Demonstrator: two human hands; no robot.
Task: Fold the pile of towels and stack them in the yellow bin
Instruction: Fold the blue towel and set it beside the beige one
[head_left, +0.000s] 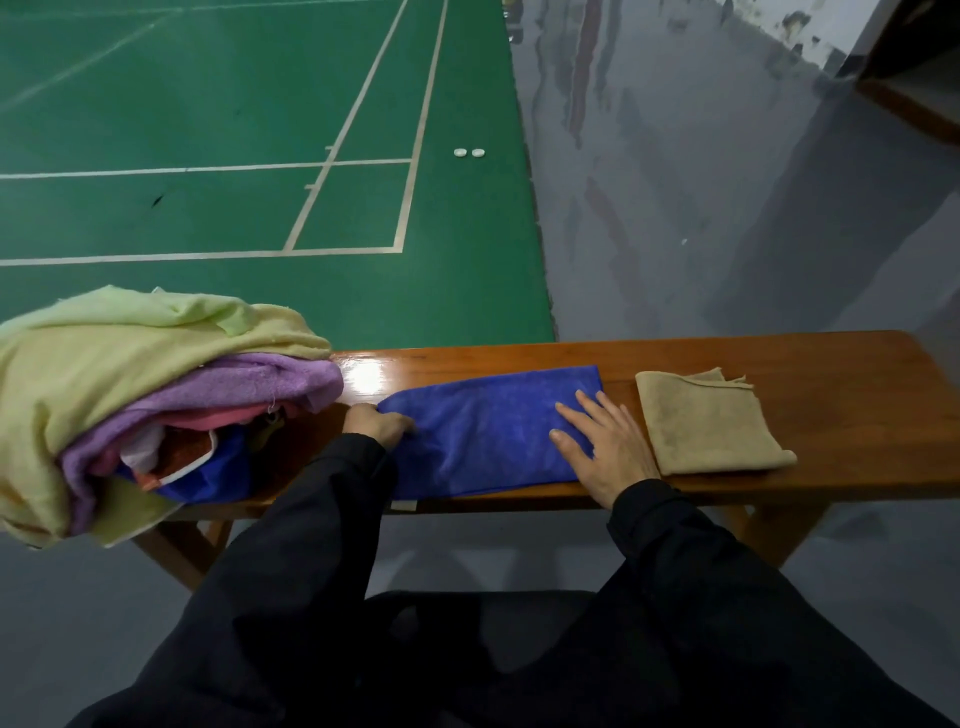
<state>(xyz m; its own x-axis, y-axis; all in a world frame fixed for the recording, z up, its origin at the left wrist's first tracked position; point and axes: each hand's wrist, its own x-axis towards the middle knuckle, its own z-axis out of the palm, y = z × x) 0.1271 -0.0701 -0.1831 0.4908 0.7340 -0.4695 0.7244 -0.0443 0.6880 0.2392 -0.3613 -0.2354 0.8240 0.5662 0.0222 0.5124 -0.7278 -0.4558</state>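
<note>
Green court flooring with white lines fills the upper left of the frame, grey floor the right, and a glossy wooden tabletop (831, 395) runs across the middle. At centre lies a blue towel (488, 431), folded into a long band. A person in black sleeves works it: the left hand (379, 423) has its grip clenched on the towel's left end, fingers curled into the cloth, while the right hand (602, 447) lies released, fingers straight, pressing the right end flat. Just right of it, apart from the blue one, rests a tan towel (711, 426) already folded square, one corner ragged. At the left of the frame a heaped pile of towels (130, 395), pale yellow over purple, pink and blue, overhangs the tabletop's near edge. No yellow bin can be made out in this view.

The blue cloth looks soft, light and limp, likely to sag and slide on the polished wood, so it is probably best taken at an end corner with the other end pinned. Its near edge hangs slightly over the tabletop's front. Open room is narrow: the pile crowds the left, the tan towel the right, with bare wood only at the far right.
</note>
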